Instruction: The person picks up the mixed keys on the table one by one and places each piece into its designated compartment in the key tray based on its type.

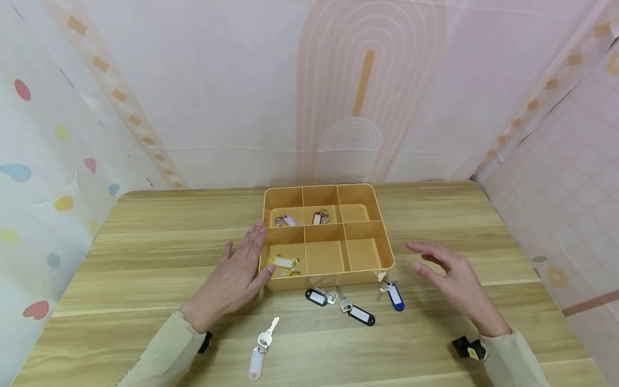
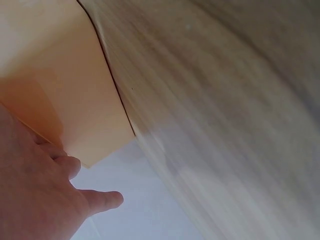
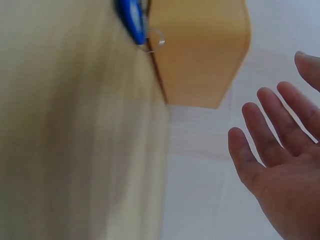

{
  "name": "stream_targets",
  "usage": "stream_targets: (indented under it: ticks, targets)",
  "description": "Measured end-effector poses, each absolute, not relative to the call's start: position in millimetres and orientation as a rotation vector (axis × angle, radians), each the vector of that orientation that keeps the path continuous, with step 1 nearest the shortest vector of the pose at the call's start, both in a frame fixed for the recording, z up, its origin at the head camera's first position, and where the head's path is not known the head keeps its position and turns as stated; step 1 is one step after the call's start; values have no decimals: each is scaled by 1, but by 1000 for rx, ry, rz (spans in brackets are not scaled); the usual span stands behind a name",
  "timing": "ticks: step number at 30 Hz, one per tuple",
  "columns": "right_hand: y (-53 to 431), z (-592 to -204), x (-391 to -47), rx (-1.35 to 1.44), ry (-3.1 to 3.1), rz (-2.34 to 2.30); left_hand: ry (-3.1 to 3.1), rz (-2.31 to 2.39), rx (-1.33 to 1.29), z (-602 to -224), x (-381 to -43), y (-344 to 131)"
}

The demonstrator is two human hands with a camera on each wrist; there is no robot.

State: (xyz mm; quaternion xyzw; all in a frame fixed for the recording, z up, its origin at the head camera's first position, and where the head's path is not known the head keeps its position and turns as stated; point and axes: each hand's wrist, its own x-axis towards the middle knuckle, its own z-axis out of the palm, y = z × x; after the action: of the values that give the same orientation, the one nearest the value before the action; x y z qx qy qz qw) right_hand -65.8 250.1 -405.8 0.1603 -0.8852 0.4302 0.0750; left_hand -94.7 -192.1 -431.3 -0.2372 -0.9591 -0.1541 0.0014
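A yellow-orange six-compartment box [image 1: 324,257] stands on the wooden table. My left hand [image 1: 237,271] lies along its left side, fingers fairly straight at the rim and thumb by the front corner; the left wrist view shows the fingers against the wall. To the right of the box my right hand [image 1: 452,274] hovers with parted fingers, holding nothing. Nearest to it is a key with a blue tag [image 1: 395,296]. Two keys with black tags [image 1: 361,315] lie before the box. A key with a whitish tag [image 1: 256,363] lies closer to me.
Inside the box, a yellow tag [image 1: 283,262] with its key is front left, a pale tag [image 1: 289,220] with a key back left, and a red tag [image 1: 317,218] with a key back middle. Patterned cloth [image 1: 232,97] hangs behind and beside the table.
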Motion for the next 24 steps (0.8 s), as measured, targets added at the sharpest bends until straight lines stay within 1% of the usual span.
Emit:
stream_targets:
  ticks: [7, 11, 21, 24]
  targets:
    - [256, -422, -66, 429, -2764, 1379, -3015, -473, -738, -431, -95, -193]
    - [256, -426, -66, 410, -2856, 1355, -3016, -468, -739, -432, -94, -193]
    - [255, -432, -71, 520, -2913, 1344, -2999, -474, -735, -432, -92, -193]
    - [253, -436, -73, 509, -2964, 1374, -2996, -467, -745, -432, -94, -192]
